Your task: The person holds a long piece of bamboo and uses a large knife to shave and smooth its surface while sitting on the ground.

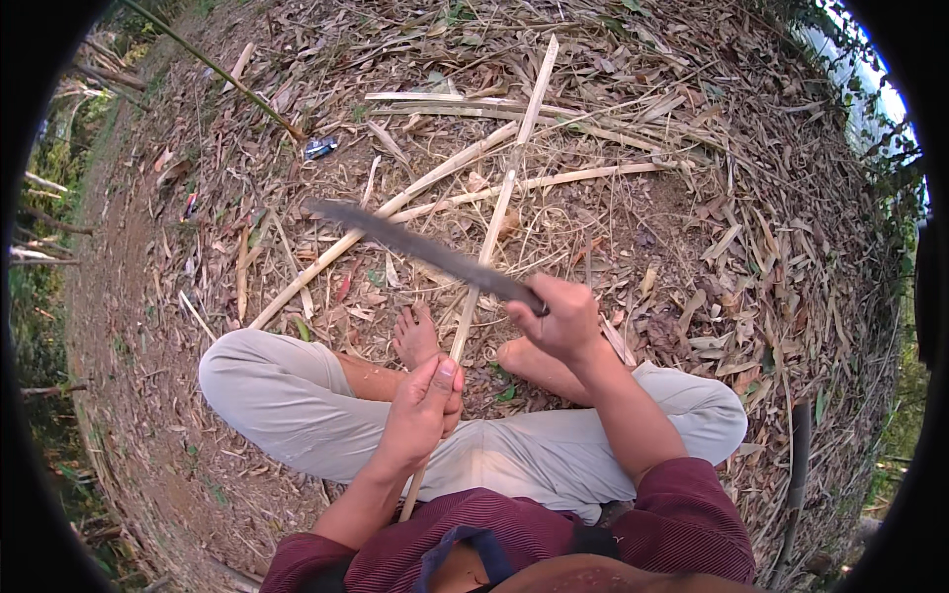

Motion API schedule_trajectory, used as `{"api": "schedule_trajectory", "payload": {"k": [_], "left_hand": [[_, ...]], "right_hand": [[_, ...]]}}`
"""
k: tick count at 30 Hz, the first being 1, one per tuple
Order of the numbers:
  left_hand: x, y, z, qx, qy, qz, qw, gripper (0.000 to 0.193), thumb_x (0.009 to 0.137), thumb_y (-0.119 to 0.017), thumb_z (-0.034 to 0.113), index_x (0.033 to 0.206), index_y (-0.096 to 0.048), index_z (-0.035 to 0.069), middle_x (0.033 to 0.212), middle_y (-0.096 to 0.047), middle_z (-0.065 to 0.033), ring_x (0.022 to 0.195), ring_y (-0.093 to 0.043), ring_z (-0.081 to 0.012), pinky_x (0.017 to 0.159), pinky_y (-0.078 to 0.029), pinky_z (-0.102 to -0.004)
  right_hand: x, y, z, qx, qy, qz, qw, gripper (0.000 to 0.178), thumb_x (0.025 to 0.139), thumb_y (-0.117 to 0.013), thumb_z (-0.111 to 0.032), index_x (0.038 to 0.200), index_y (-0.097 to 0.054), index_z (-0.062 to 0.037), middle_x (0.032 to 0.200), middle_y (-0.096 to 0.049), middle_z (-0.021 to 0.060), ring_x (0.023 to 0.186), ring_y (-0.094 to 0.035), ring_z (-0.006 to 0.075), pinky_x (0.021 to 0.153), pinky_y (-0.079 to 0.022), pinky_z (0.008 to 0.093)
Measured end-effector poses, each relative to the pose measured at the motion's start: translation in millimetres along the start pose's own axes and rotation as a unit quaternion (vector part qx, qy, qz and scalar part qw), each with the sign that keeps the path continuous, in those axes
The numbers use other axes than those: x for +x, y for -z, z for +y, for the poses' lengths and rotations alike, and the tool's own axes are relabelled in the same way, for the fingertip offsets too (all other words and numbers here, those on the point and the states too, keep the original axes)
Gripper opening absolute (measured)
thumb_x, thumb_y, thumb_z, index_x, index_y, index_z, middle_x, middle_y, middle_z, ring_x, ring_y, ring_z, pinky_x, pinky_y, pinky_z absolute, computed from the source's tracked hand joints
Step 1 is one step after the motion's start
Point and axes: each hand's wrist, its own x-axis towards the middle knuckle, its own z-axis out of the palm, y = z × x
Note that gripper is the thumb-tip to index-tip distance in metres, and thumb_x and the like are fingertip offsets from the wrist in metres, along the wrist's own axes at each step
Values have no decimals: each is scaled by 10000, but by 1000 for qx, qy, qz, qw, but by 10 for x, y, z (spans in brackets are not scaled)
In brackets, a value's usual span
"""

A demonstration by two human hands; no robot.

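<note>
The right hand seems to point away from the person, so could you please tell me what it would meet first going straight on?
Probably the long pale strip in the left hand, though it might pass above; depth is unclear.

Left hand point(425, 400) has a pale split strip point(496, 222) pointing between 12 and 1 o'clock, right hand point(560, 314) is gripping a kinda blurry dark blade point(430, 253) that crosses over it toward 10, and there's more strips point(445, 175) on leaf litter point(741, 316) around 12 plus a little blue thing point(320, 148) between 10 and 11.

Head-worn fisheye faces down, perhaps tilted forward.
</note>
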Motion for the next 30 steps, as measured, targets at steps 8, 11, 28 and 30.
{"api": "schedule_trajectory", "payload": {"k": [8,11,28,30], "left_hand": [[-113,165,-13,11,0,-12,1000,276,1081,-448,294,897,-481,91,599,-295,80,452,-219,-17,397,-164,-212],[29,139,-84,2,-12,-8,1000,281,1085,-439,286,895,-484,85,613,-321,72,461,-244,-21,402,-188,-211],[-183,342,-244,169,-86,18,982,299,1082,-453,275,880,-499,59,635,-402,53,551,-337,-29,486,-271,-214],[-253,355,-313,164,-84,6,983,290,1081,-456,274,885,-494,64,630,-376,61,531,-306,-23,467,-246,-208]], "right_hand": [[211,4,649,14,-294,123,948,556,964,-582,-549,773,-643,-31,512,-529,82,466,-567,244,449,-411,373],[-59,-93,301,1,-130,61,990,561,921,-638,-560,744,-618,-29,532,-512,71,458,-543,223,453,-411,357],[-130,-111,158,-26,33,-68,997,678,851,-594,-719,685,-591,-61,587,-571,84,520,-617,261,483,-467,379],[-9,15,187,-69,130,-44,988,674,864,-582,-714,682,-595,-65,572,-559,80,501,-608,256,464,-457,376]]}}
